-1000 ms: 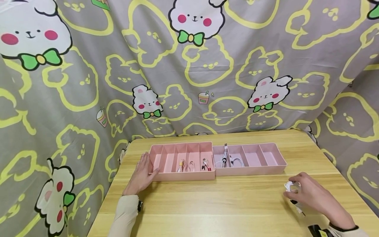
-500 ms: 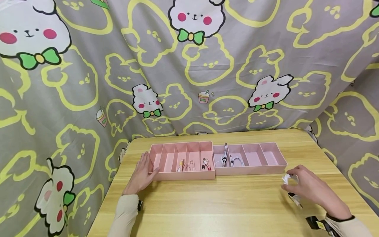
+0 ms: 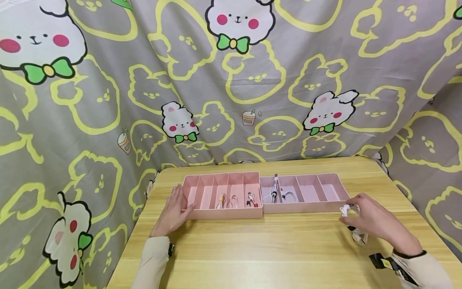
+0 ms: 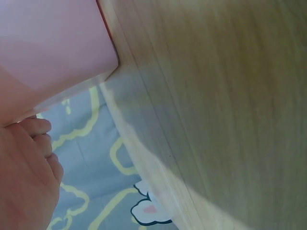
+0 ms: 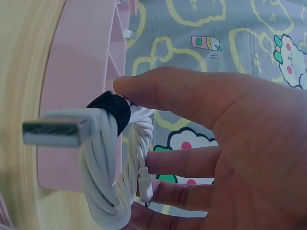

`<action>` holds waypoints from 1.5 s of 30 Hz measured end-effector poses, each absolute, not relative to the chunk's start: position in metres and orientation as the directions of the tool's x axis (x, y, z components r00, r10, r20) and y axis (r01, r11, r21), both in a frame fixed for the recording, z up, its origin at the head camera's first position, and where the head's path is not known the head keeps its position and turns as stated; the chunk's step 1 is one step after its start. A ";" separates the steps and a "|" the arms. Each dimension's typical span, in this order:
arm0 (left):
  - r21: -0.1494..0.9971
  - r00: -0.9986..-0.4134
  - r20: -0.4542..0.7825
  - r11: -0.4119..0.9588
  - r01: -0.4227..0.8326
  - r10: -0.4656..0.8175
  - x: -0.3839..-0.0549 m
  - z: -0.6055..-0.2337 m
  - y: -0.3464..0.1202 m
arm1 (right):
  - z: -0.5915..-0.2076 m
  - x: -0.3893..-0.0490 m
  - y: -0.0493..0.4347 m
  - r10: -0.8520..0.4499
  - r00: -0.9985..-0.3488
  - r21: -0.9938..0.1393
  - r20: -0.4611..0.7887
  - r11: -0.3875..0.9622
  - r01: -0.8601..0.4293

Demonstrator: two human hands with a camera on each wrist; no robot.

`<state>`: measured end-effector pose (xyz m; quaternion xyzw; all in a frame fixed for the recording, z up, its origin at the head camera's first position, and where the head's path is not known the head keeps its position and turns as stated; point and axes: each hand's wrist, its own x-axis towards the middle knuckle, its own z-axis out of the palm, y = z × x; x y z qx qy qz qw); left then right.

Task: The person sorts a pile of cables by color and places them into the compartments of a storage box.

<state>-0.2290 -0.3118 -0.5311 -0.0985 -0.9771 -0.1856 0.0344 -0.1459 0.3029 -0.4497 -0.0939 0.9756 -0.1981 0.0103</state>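
My right hand (image 3: pixel 377 220) pinches a coiled white USB cable (image 5: pixel 103 167) between thumb and fingers, near the front right corner of the lilac box (image 3: pixel 306 207). In the right wrist view, a black strap (image 5: pixel 115 110) binds the coil and the metal USB plug (image 5: pixel 57 132) points left. My left hand (image 3: pixel 171 212) rests against the left end of the pink divided box (image 3: pixel 225 214), thumb at its front edge and fingers along its side. In the left wrist view, curled-looking fingers (image 4: pixel 43 143) lie by the pink wall.
The two boxes stand end to end on the wooden table (image 3: pixel 274 249). Bundled cables (image 3: pixel 221 200) lie in some pink compartments. More cables (image 3: pixel 288 196) sit in the lilac box's two left compartments; its two right ones hold nothing. A patterned curtain (image 3: pixel 270 96) hangs behind.
My right hand has moved left and forward with the cable, up to the lilac box's front right corner. My left hand stays where it was.
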 end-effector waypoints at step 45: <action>0.372 -0.977 0.117 0.904 0.211 0.180 -0.229 -0.531 -0.312 | -0.428 -0.201 0.281 -0.306 -0.949 -0.420 0.073 0.854 -0.308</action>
